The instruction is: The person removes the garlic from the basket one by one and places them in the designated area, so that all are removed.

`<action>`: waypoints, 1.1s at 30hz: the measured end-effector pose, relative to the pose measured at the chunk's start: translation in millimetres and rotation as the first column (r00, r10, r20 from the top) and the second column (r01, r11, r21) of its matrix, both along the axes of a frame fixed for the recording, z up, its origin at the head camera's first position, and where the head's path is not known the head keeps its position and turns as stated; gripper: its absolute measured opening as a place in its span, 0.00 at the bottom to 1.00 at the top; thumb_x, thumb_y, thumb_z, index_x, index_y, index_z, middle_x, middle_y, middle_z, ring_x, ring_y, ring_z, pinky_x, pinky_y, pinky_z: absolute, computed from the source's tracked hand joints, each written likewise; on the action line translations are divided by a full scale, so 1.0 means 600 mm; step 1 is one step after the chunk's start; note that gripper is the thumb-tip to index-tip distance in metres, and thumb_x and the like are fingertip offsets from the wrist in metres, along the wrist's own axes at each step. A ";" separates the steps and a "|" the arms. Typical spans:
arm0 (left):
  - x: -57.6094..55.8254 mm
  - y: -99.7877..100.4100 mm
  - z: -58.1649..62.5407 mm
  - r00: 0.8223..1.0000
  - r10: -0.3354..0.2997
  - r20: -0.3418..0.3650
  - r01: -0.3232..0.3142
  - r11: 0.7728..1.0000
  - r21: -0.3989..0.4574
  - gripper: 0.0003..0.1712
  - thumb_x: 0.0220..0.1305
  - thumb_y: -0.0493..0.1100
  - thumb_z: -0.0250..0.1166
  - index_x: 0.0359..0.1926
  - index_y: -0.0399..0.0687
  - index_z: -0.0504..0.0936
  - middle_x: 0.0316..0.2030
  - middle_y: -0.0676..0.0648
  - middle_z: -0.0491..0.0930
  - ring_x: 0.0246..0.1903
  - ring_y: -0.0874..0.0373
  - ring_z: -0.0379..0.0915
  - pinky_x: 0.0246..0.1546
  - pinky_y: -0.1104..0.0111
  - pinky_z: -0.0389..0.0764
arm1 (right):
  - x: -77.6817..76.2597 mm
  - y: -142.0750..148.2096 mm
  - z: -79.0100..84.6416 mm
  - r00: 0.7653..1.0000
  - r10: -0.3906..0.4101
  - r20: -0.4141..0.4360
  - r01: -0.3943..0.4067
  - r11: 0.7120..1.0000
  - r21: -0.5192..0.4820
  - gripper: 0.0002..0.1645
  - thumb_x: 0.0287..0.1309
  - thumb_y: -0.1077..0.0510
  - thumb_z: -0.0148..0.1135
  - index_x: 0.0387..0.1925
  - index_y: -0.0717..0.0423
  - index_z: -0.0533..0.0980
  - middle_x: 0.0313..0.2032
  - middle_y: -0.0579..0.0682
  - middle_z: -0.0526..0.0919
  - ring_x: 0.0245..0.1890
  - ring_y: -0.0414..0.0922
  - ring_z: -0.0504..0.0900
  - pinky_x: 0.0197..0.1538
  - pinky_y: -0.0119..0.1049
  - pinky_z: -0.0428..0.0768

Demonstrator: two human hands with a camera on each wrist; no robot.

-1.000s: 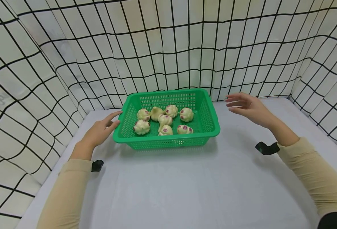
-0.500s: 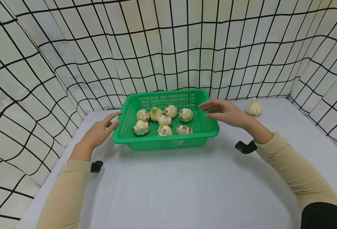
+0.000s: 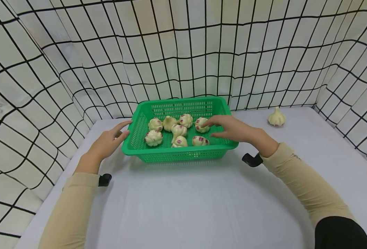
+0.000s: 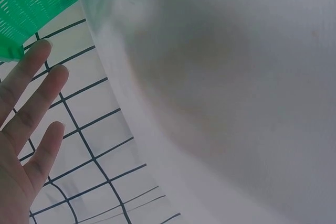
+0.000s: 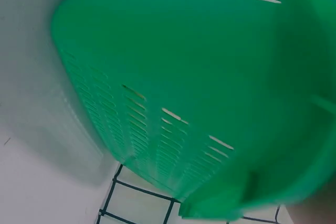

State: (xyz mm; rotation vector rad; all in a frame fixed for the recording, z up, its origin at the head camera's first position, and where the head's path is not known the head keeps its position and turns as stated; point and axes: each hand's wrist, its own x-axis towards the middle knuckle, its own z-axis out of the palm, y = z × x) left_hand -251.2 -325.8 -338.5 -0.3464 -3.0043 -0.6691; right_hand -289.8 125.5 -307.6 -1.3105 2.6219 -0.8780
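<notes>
A green plastic basket (image 3: 177, 152) holds several purple-streaked garlic bulbs (image 3: 153, 138). At its left rim is my left hand (image 3: 107, 143), fingers extended; the left wrist view shows these fingers (image 4: 34, 103) straight and spread beside the basket wall. My right hand (image 3: 233, 129) reaches over the right rim into the basket. Its forefinger overlaps the rightmost garlic bulb (image 3: 201, 128), with the thumb held apart below; whether they touch cannot be told. In the right wrist view the basket's outer wall (image 5: 173, 66) fills most of the picture and hides the fingers.
A single pale garlic bulb (image 3: 276, 117) sits on the white table (image 3: 183, 204) at the back right. Black netting (image 3: 189, 62) over white sheeting encloses the back and both sides.
My right hand has let go of a garlic bulb at the table's back right, then moved left and down into the basket. The left hand has stayed at the rim.
</notes>
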 end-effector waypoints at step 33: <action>0.000 0.000 -0.001 1.000 0.000 0.002 0.000 1.000 0.002 0.37 0.81 0.65 0.41 0.81 0.56 0.54 0.56 0.27 0.79 0.52 0.31 0.77 0.49 0.36 0.76 | -0.017 -0.080 -0.017 0.994 0.099 -0.045 -0.074 0.920 0.386 0.26 0.64 0.69 0.67 0.63 0.57 0.77 0.58 0.52 0.82 0.47 0.46 0.81 0.51 0.40 0.80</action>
